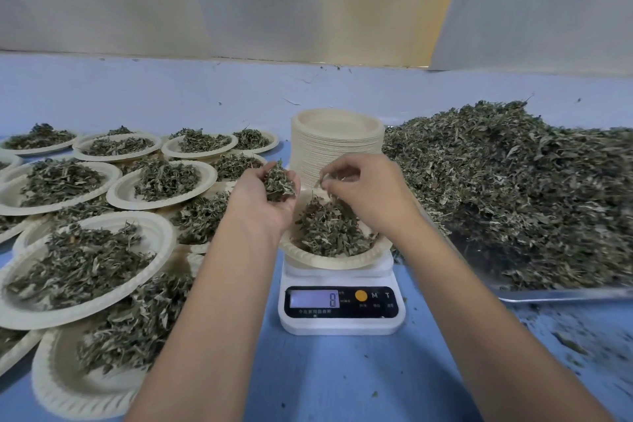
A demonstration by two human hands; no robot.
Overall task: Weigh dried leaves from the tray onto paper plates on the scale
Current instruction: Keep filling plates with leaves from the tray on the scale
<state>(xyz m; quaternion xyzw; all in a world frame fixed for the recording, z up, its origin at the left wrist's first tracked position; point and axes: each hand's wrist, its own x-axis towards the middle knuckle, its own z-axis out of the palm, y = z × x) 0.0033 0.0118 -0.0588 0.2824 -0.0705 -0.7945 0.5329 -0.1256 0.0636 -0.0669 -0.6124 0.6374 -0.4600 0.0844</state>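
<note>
A white kitchen scale [341,310] stands in the middle of the blue table, its display reading 8. On it sits a paper plate [329,259] with a heap of dried leaves [330,228]. My left hand [263,202] hovers over the plate's left side, palm up and cupped round a clump of dried leaves [279,181]. My right hand [370,192] is above the plate's right side and pinches a few leaves between thumb and fingertips. The metal tray [561,293] to the right holds a big pile of dried leaves [513,188].
A tall stack of unused paper plates [337,140] stands just behind the scale. Several filled paper plates [78,260] overlap across the left of the table. Leaf crumbs [575,343] lie on the table in front of the tray. A pale wall rises behind.
</note>
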